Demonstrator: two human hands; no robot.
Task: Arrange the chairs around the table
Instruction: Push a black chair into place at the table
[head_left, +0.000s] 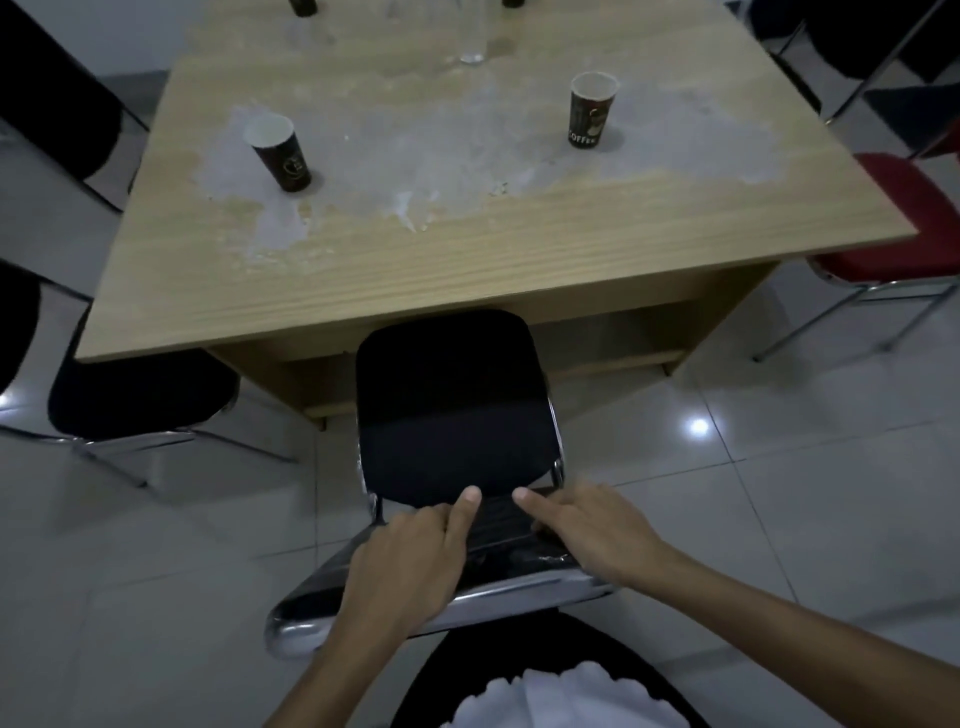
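Both hands rest on the backrest top of the black chair (447, 410): left hand (410, 561) and right hand (597, 530), each grip curled loosely over it. Ahead of the grip, its padded seat, on a chrome frame, sits partly under the desk (467, 270). 2 side chairs look unaligned, I judge.

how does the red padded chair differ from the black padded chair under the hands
The red padded chair stands at the table's right side, untouched; the black padded chair is at the near edge, with the left hand and right hand on its backrest. Both have chrome frames.
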